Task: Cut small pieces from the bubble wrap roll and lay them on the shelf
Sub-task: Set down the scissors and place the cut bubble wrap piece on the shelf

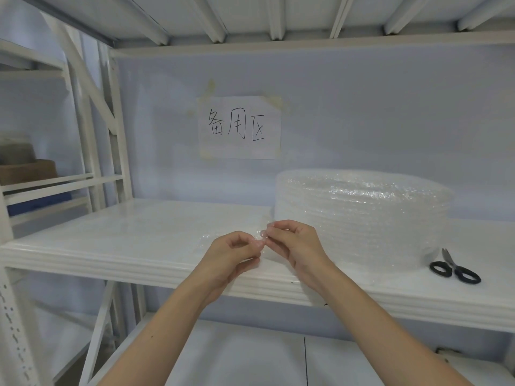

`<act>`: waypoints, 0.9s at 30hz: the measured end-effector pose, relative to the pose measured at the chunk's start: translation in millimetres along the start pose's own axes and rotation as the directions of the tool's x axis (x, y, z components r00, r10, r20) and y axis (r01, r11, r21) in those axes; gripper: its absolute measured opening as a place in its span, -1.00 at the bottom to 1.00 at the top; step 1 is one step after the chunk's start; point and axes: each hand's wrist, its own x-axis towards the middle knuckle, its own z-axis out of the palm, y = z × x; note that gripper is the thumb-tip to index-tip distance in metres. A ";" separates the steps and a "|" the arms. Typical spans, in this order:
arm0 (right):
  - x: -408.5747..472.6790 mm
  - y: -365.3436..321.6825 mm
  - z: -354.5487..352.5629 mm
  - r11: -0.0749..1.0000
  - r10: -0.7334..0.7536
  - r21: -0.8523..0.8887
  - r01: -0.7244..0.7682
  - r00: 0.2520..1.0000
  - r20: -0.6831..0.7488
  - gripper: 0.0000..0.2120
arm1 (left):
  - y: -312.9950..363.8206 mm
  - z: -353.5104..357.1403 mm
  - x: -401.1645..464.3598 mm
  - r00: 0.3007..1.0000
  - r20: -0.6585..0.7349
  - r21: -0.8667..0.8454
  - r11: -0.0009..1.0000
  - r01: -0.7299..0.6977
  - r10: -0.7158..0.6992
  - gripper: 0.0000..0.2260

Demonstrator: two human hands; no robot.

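A big roll of clear bubble wrap (362,215) stands on the white shelf (117,240), right of centre. A loose end of the wrap (223,232) trails left from the roll across the shelf, hard to make out against the white. My left hand (234,254) and my right hand (295,246) meet just in front of the roll's left side, fingertips pinched together on the edge of that loose bubble wrap. Black-handled scissors (454,267) lie on the shelf to the right of the roll, untouched.
A paper sign (239,126) with handwritten characters is taped to the back wall. The shelf frame's uprights (111,135) stand at the left, with boxes (28,168) on a neighbouring rack. A lower shelf (250,358) lies beneath my arms.
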 end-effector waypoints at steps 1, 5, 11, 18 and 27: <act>0.1 0.1 -0.3 1.000 -0.003 0.005 0.003 1.000 -0.007 -0.96 | 0.1 0.5 0.0 1.000 0.003 0.000 1.000 -0.001 0.001 -0.90; -1.2 -0.4 -0.6 0.999 -0.001 0.033 0.001 1.000 -0.008 -0.95 | 0.1 0.7 0.8 1.000 -0.005 -0.004 1.000 -0.003 0.003 -0.89; -1.6 -1.3 0.2 0.999 0.036 0.022 -0.036 0.999 0.020 -0.94 | -1.1 -0.6 2.7 1.000 -0.016 -0.007 1.000 0.001 -0.001 -0.89; 1.7 0.0 3.4 0.983 -0.062 -0.169 0.071 0.996 0.058 -0.85 | -1.2 -0.7 3.7 0.999 -0.033 -0.005 1.000 0.005 -0.005 -0.89; 15.1 0.4 5.6 0.979 -0.009 -0.202 0.018 0.999 0.043 -0.95 | -1.1 -7.0 1.8 0.996 -0.087 -0.032 0.999 0.017 -0.020 -0.86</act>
